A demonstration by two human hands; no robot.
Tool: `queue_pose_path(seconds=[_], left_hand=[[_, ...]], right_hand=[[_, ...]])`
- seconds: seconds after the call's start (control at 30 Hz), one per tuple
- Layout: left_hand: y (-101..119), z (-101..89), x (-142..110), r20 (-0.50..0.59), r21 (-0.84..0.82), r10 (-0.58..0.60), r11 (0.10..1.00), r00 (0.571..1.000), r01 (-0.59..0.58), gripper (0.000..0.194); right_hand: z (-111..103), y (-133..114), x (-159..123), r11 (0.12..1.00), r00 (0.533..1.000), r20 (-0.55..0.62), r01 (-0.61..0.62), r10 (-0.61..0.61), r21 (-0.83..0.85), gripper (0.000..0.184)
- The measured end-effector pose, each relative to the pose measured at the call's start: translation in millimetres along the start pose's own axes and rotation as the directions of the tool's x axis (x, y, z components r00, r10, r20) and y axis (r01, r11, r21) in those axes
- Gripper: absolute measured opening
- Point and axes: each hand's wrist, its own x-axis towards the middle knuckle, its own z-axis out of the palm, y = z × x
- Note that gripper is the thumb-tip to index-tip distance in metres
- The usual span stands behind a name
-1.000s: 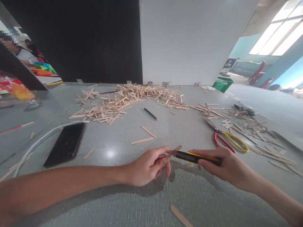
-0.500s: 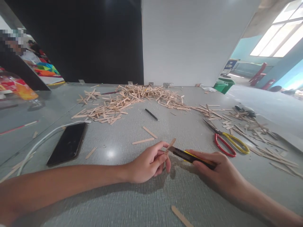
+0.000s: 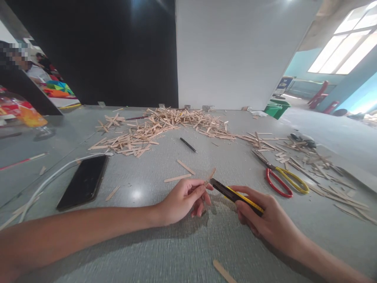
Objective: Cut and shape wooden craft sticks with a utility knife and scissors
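Between thumb and fingers, my left hand (image 3: 185,198) pinches a small wooden craft stick (image 3: 211,173), whose free end points up and away from me. My right hand (image 3: 262,214) is wrapped round a black and yellow utility knife (image 3: 238,195). The knife's tip lies at the stick, close to my left fingertips; whether the blade touches the wood I cannot tell. Two loose sticks lie just beyond my left hand, one of them a flat stick (image 3: 177,178). Another craft stick (image 3: 223,271) rests near the bottom edge of the view.
A heap of craft sticks (image 3: 165,124) spreads along the back panels. Scissors (image 3: 279,175) with red and yellow handles lie at right, near more scraps. A black pen (image 3: 188,145) lies mid-table. At left are a phone (image 3: 84,182), a white cable (image 3: 47,181) and a bottle (image 3: 26,114).
The knife has drawn back slightly and tilted more steeply, its tip now nearer my left fingertips. My right hand has shifted a little lower. My left hand still holds the stick.
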Motion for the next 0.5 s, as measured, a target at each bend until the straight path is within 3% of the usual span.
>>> queue_pose_path(seconds=[0.17,0.27,0.33,0.5], left_hand=[[7,3.7,-5,0.067,0.164,0.008,0.986,0.998,-0.018,0.039],[9,8.0,-8,0.079,0.207,0.011,0.978,0.997,-0.027,0.039],[9,11.0,-9,0.088,0.207,0.013,0.978,0.996,-0.031,0.039],[9,16.5,-10,0.113,0.188,0.024,0.981,0.993,-0.045,0.039]], right_hand=[[-8,-9,-3,0.988,0.986,0.165,0.053,-0.029,-0.143,0.018],[-9,-14,-5,0.993,0.956,0.282,-0.051,0.079,-0.106,0.032],[-7,-20,-6,0.989,0.945,0.296,-0.122,0.142,-0.085,0.04],[0,-35,-6,0.988,0.926,0.35,-0.156,0.141,0.014,0.032]])
